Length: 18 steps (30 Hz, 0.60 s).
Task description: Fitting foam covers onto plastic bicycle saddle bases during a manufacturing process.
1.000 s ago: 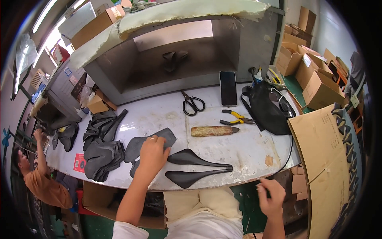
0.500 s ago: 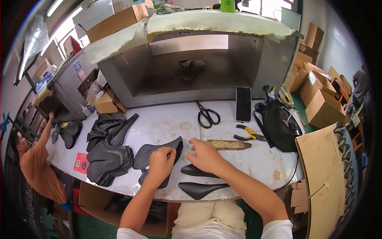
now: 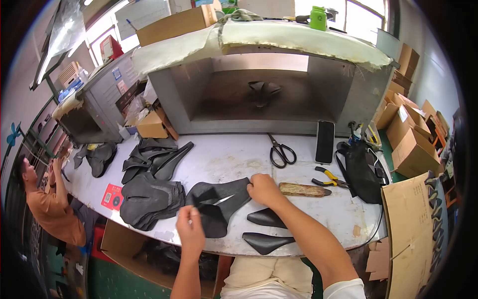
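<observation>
A black saddle cover (image 3: 214,224) of soft sheet lies on the bench in front of me, with a slit showing the pale table. My right hand (image 3: 264,189) pinches its narrow tip at the far right. My left hand (image 3: 190,229), slightly blurred, is raised at the cover's left edge. Its fingers are curled together, and what lies between them is hidden. Close to my right forearm rest two black, smooth, tapered saddle-shaped pieces (image 3: 266,242). Left of the cover sits a stack of black saddle-shaped sheets (image 3: 149,202).
Black folded pieces (image 3: 157,157) lie behind the stack, beside a red card (image 3: 113,197). Scissors (image 3: 281,154), a phone (image 3: 325,142), pliers (image 3: 329,177), a worn wooden-handled tool (image 3: 304,190) and a black bag (image 3: 359,172) occupy the right. A grey metal box (image 3: 174,107) stands behind. A person (image 3: 52,204) works at far left.
My right hand has moved onto the cover's tip and closed there. My left hand has left that tip and come back to the near left. The view has shifted, and the cover lies flatter.
</observation>
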### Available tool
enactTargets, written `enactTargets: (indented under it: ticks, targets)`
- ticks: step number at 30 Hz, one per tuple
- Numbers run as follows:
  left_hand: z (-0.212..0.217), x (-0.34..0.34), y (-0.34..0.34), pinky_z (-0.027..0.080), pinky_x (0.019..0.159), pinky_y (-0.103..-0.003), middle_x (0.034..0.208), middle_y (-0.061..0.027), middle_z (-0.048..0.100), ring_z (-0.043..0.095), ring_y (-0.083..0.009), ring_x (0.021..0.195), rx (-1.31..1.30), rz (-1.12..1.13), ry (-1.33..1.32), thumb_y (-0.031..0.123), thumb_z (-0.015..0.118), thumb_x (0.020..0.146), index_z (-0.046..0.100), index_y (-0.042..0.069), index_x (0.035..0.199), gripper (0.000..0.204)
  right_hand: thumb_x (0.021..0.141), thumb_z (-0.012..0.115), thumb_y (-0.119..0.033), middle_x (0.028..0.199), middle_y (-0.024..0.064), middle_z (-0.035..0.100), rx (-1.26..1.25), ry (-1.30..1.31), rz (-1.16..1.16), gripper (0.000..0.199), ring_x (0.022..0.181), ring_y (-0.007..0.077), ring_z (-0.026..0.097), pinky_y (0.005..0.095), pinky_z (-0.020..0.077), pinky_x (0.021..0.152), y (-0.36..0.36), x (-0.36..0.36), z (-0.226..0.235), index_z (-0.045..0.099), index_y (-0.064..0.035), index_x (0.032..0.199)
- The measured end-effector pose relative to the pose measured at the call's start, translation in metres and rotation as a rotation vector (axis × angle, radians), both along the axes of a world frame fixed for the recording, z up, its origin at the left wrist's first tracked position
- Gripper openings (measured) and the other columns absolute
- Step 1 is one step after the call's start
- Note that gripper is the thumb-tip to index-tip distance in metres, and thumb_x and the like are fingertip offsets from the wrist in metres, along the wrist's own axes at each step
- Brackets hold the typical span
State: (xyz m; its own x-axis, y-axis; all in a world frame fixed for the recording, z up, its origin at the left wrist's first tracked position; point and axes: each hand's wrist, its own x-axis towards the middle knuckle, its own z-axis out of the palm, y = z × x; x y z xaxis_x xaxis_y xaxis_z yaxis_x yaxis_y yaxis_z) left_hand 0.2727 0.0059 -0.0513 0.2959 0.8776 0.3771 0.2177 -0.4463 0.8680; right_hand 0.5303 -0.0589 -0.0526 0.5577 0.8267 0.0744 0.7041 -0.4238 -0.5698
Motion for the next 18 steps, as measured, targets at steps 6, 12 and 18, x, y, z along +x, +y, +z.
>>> enactTargets:
  ticks: [6,12,18]
  targets:
    - [0.029,-0.087,-0.017,0.049,0.075,-0.03,0.098,-0.0068,0.06,0.056,-0.0135,0.084,-0.162,0.217,-0.969,0.022,0.048,0.101,0.054,0.003,0.107,0.02,0.084,0.059,-0.015,0.089,0.0291,0.066,0.013,0.008,0.011,0.023,0.089,0.0447,0.065,0.0482,0.0522,0.084,-0.001,0.021,0.004,0.067,0.0059,0.084]
    - [0.036,-0.173,-0.044,0.05,0.06,-0.027,0.086,-0.0086,0.059,0.058,-0.0139,0.073,-0.051,0.343,-0.756,0.028,0.042,0.102,0.048,0.004,0.113,0.027,0.083,0.062,-0.012,0.087,0.0265,0.067,0.041,0.149,0.053,0.016,0.086,0.0432,0.065,0.0475,0.0519,0.081,-0.008,0.016,0.008,0.067,0.0031,0.082]
    - [0.082,-0.193,-0.078,0.032,0.038,-0.022,0.067,-0.0017,0.051,0.04,-0.0087,0.041,-0.151,0.302,-0.818,0.035,0.046,0.1,0.046,0.011,0.099,0.024,0.084,0.061,-0.009,0.087,0.0261,0.067,0.176,-0.035,0.027,0.014,0.086,0.0433,0.065,0.0489,0.0515,0.079,-0.008,0.013,-0.002,0.066,0.0042,0.085]
